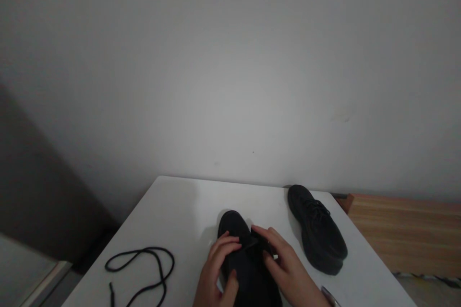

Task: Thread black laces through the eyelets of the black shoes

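Note:
A black shoe lies on the white table in front of me, toe pointing toward the wall. My left hand grips its left side, fingers curled over the upper and thumb near the opening. On the other side, my right hand pinches the eyelet flap between thumb and fingers. No lace shows across this shoe's visible front. A tiny white bit peeks out by the right-hand fingers, too small to name. The heel runs out of view at the bottom. To the left, a loose black shoelace lies in loops.
A second black shoe, laced, stands at the table's right side. The white table meets a plain wall at the back. Beyond the right edge is a wooden surface. A pale ledge sits at lower left.

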A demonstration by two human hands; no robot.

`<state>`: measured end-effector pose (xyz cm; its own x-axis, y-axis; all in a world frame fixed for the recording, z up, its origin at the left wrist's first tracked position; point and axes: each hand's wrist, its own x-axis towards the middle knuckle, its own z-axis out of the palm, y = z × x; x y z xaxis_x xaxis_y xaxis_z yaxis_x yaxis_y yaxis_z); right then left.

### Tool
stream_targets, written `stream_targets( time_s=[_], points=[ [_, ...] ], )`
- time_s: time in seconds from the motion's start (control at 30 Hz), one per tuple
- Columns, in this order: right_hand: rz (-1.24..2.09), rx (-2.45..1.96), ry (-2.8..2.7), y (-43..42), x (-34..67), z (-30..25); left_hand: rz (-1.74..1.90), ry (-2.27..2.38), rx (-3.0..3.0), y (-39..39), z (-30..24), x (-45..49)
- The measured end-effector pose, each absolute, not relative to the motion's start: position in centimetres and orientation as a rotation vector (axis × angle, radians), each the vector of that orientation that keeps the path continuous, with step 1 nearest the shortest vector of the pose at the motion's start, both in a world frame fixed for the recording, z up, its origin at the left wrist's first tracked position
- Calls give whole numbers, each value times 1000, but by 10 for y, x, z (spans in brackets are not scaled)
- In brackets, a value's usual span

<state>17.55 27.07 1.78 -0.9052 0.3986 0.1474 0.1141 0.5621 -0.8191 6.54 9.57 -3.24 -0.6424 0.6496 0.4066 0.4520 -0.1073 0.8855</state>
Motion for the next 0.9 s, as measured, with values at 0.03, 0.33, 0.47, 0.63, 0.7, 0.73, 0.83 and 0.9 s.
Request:
stream_targets(
  time_s=[0.03, 0.33, 0.47, 0.63, 0.7, 0.73, 0.83, 0.9],
  points=[
    [1295, -422, -2435, 266, 175, 15, 1860, 1955, 1237, 93, -24, 58],
    [1399, -322, -2206, 224, 171, -18, 1866, 1816, 1413, 82, -9, 38],
    [1411, -264, -2307, 224, 171, -13, 1830, 1846, 1404, 81, -11, 42],
    [1079, -247, -2404, 231, 177, 9, 1865, 1817, 1188, 78, -17, 45],
    [943, -90, -2454, 232, 179, 23, 1958, 1713, 1040, 78, -24, 49],
    [899, 55, -2519, 232, 178, 30, 1998, 1657, 971, 78, -27, 51],
    [734, 585, -2838, 230, 165, 46, 2065, 1544, 811, 79, -35, 58],
    [563, 842, -3029, 226, 151, 48, 2095, 1514, 735, 80, -39, 60]
  ],
)
